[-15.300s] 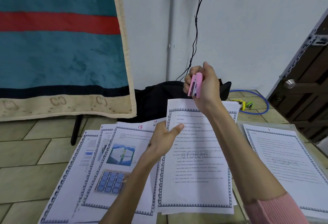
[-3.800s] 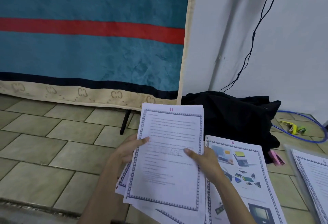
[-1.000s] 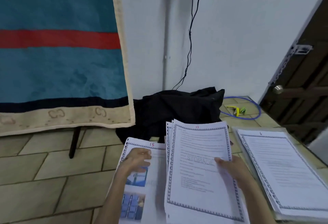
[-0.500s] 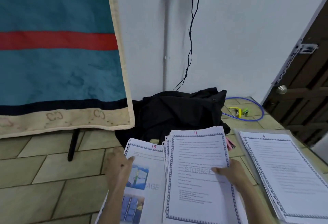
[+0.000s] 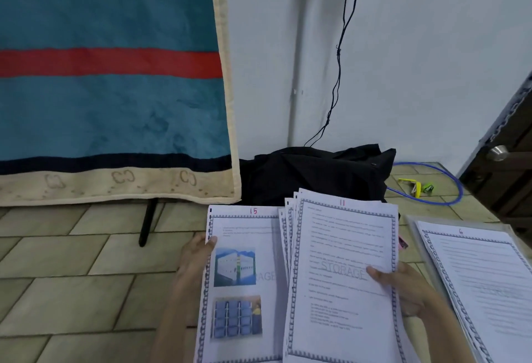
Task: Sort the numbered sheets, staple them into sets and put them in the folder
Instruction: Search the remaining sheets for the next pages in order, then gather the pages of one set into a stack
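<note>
Left hand [image 5: 192,262]: lower centre of frame; grips the left edge of the sheet numbered 15, thumb on its face, other fingers hidden behind the paper.
Right hand [image 5: 403,290]: lower right of centre; pinches the right edge of the fanned set, thumb on top beside the grey word STORAGE, fingers curled beneath.
Sheet numbered 15 [image 5: 244,282]: white, dark patterned border, red handwritten number at top, two colour pictures; its right edge lies under the set.
Fanned set [image 5: 339,270]: several white bordered sheets, offset at the upper left corner; top sheet bears a red 11 and printed text.
Folder [image 5: 410,223]: clear, at the right edge of frame on the floor; a bordered sheet numbered 6 [image 5: 483,282] lies on it.
Pink stapler [image 5: 402,242]: small part visible between set and folder.
Tiled floor [image 5: 72,276]: beige, lower left.
Black bag [image 5: 313,175]: centre, beyond the sheets.
Blue cable [image 5: 457,190]: looped, right, beyond the folder.
Blanket [image 5: 109,103]: teal, red stripe, cream border; upper left.
Black cord [image 5: 339,54]: hangs down the white wall, top centre.
</note>
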`<state>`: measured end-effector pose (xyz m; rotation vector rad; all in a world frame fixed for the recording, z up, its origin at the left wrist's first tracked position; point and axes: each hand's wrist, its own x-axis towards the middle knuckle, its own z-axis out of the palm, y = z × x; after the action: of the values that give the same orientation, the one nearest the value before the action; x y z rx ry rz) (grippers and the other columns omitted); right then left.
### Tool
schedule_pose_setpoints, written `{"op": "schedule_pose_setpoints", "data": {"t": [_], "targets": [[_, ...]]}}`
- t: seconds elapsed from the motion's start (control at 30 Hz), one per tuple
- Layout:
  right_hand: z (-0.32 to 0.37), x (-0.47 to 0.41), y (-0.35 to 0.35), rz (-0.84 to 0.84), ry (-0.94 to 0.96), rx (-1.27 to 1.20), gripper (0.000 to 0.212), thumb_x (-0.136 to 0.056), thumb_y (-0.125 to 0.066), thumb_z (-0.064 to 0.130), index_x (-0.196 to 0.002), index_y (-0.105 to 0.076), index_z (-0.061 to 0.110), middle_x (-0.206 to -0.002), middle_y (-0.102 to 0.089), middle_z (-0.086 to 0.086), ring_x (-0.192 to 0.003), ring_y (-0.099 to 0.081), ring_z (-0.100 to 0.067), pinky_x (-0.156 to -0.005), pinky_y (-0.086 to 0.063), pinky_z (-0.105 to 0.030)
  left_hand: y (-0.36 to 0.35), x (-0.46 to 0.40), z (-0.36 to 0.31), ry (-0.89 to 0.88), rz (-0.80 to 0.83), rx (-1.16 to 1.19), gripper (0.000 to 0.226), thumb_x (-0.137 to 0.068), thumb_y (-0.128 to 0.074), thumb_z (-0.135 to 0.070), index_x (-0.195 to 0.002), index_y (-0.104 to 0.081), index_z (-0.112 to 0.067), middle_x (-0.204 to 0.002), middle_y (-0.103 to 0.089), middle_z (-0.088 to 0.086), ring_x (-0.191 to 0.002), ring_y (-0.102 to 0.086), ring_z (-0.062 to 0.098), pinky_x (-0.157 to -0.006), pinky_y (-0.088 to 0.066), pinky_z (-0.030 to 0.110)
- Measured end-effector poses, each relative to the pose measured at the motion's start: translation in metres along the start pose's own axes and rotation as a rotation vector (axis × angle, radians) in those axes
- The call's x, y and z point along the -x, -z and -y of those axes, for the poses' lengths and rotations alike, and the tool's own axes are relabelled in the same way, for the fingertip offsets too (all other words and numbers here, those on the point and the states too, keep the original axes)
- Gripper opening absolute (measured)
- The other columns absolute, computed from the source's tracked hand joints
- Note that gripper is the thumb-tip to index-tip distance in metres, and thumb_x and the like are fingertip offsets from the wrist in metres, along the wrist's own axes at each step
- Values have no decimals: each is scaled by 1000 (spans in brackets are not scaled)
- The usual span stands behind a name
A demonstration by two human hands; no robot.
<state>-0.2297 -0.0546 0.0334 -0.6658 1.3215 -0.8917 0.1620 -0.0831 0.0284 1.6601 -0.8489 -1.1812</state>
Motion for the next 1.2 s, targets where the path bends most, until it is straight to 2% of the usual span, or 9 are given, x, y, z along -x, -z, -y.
{"op": "schedule_pose_setpoints", "data": {"t": [0.07,0.2,0.3,0.43,0.57,0.73,0.93,1.03,1.2], "targets": [[-1,-1,4,38,-3,-75,51,-58,-79,-1,-106,-64,-10,-104,-67,-32,-86,-67,-48,-67,-55,-58,0,4,1,-1,17,72,11,-93,-55,-18,-95,-63,-10,-94,-70,16,-83,-67,31,-80,-55,44],[0,3,5,32,23,-107,21,-88,-49,-9,-104,-62,-6,-94,-71,-26,-73,-71,-40,-57,-57,-51,-1,7,0,-11,16,196,10,-94,-53,-13,-96,-62,-10,-86,-69,7,-73,-66,20,-64,-55,32],[5,2,-9,53,66,-103,21,-84,-56,-8,-103,-63,-6,-99,-70,-26,-74,-71,-37,-58,-58,-47,-4,8,0,-19,41,210,11,-94,-51,-13,-96,-61,-10,-86,-70,6,-67,-68,16,-55,-55,27],[1,-5,-57,137,165,-62,76,-36,-96,22,-101,-67,-4,-101,-71,-21,-84,-72,-32,-61,-59,-36,-18,11,-4,14,203,215,24,-95,-48,-20,-106,-63,-4,-102,-70,19,-82,-70,25,-73,-58,36],[-9,-7,-98,172,199,10,89,-30,-95,34,-109,-65,4,-106,-72,-14,-92,-71,-30,-70,-60,-39,-31,17,-2,60,304,164,43,-84,-56,-46,-107,-67,-12,-101,-73,8,-93,-69,24,-82,-55,38],[10,-4,-108,20,298,50,97,-65,-78,-10,-142,-32,25,-120,-65,-10,-107,-64,-28,-93,-50,-52,-27,24,-12,-132,259,42,66,-57,-86,-27,-116,-58,-17,-113,-69,5,-102,-66,22,-86,-55,41],[80,37,-125,93,672,85,31,-79,-67,-4,-105,-65,14,-96,-75,9,-91,-71,-11,-68,-55,-18,-26,64,-92,-470,44,124,40,-73,-77,-16,-110,-62,-14,-101,-71,-3,-91,-68,11,-76,-58,31],[88,45,-127,109,750,136,30,-80,-68,0,-105,-64,16,-97,-73,13,-90,-69,-3,-69,-53,-12,-21,74,-104,-518,-3,122,33,-73,-77,-14,-104,-65,-16,-95,-70,-10,-84,-67,-1,-72,-56,19],[58,29,-119,208,616,408,33,-72,-78,5,-103,-69,10,-100,-74,9,-92,-71,-11,-71,-56,-20,-13,65,-72,-452,5,51,29,-69,-80,-11,-93,-64,-19,-90,-70,-8,-83,-68,7,-62,-56,16]]}}
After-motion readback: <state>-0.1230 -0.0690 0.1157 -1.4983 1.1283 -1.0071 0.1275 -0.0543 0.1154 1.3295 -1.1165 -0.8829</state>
